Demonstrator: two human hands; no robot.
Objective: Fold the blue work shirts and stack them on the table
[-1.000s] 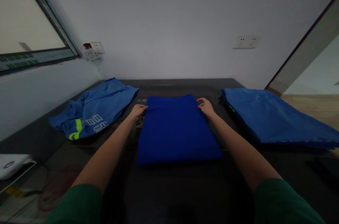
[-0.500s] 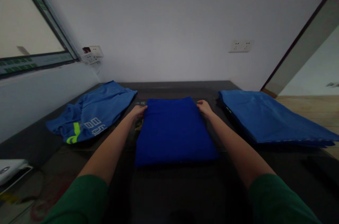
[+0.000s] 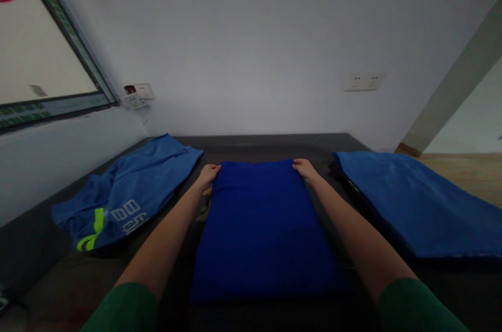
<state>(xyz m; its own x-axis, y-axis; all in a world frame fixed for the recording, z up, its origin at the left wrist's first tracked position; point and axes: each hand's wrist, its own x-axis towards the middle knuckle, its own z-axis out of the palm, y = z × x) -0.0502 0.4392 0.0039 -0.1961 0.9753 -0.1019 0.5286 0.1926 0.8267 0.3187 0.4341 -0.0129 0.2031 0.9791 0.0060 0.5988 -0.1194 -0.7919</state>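
- Folded blue garment: lay flat at the middle of the dark table, a neat rectangle running away from the wearer of the camera.
- Left hand: rested on the far left corner of the fold, fingers curled at the edge; whether it pinched the cloth could not be told.
- Right hand: rested on the far right corner, likewise; grip could not be told.
- Handling, as judged: soft, light, limp cloth; layers likely to slide apart, so best taken at both far corners or lifted from beneath.
- Crumpled blue jersey: left of the fold, apart from it; lime stripe and pale blocky characters, seemingly "88", the rest unreadable.
- Flat blue garment: to the right; no readable marking.
- Wall sockets: no legible label.
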